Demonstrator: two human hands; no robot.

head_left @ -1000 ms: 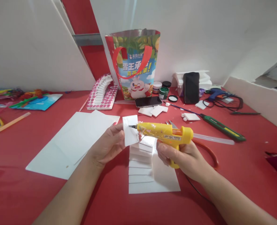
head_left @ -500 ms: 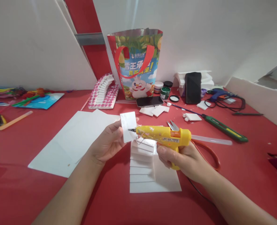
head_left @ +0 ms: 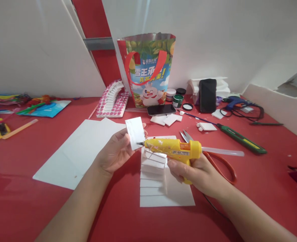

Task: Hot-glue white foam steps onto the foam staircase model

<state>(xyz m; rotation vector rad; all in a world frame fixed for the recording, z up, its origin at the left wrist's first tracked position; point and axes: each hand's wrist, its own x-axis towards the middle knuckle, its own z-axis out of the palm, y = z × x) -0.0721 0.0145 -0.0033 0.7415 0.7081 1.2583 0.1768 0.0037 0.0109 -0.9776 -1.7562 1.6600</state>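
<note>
My left hand is closed on a small white foam board piece, held up and tilted with its face toward me. A yellow hot glue gun is gripped in my right hand, its dark nozzle at the piece's lower part; whether it touches I cannot tell. A clear glue stick sticks out of its back. Below them lies a white base board with a stepped row of white foam strips along its left side. The glue gun partly hides the upper steps.
Red-handled scissors lie right of the glue gun. A green utility knife is beyond. White sheets cover the left. A colourful bag, a phone, paint jars and a pink-dotted stair model stand or lie behind.
The foam board piece has shifted slightly left and up and tilted more. The glue gun's nozzle has moved down along it toward its lower edge.
</note>
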